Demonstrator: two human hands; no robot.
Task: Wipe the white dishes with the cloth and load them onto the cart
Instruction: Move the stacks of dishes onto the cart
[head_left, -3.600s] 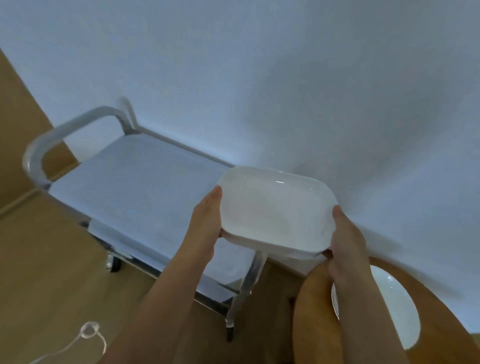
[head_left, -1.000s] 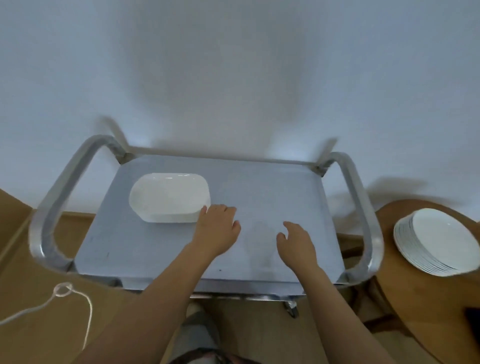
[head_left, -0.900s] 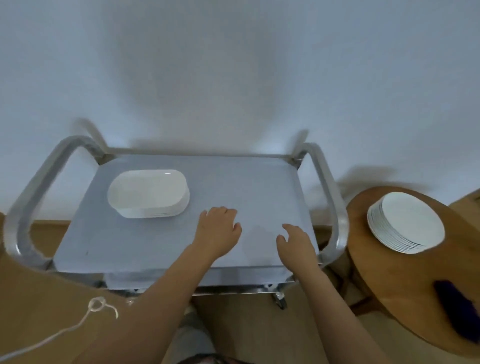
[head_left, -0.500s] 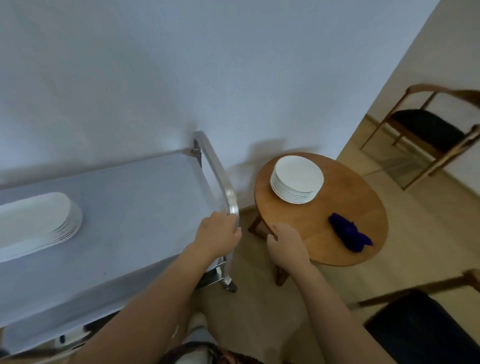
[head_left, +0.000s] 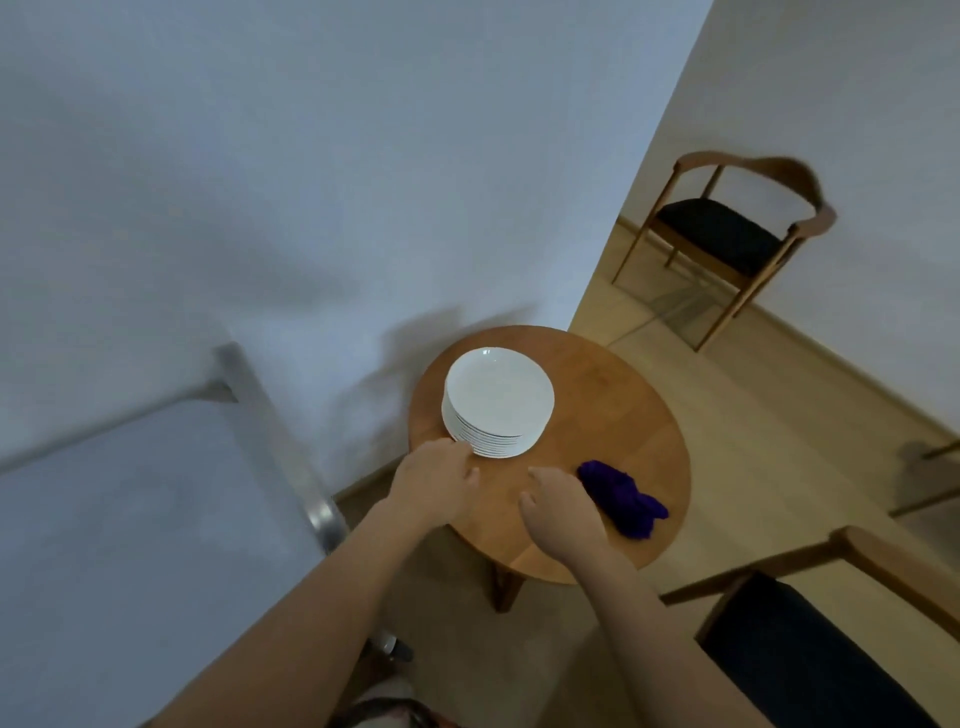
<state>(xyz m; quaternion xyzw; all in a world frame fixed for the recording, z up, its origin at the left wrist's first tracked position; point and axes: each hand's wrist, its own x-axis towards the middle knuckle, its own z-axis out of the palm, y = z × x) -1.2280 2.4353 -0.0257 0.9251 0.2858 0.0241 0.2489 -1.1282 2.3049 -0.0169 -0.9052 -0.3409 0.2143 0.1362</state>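
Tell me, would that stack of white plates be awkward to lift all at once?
Probably. The stack of white plates is many plates deep, so it likely weighs a lot for its size. The glossy surfaces look slippery and breakable, and the upper plates could slide if tilted. The left hand is at its rim; taking one plate seems safer.

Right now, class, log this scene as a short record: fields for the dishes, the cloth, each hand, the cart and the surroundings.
dishes: stack of white plates on the round wooden table
cloth: purple cloth, crumpled on the table to the right of the stack
left hand: left hand at the near edge of the stack, holding nothing
right hand: right hand beside the cloth, not gripping it
cart: metal cart left of the table, blurred
surroundings: wooden chair by the far wall
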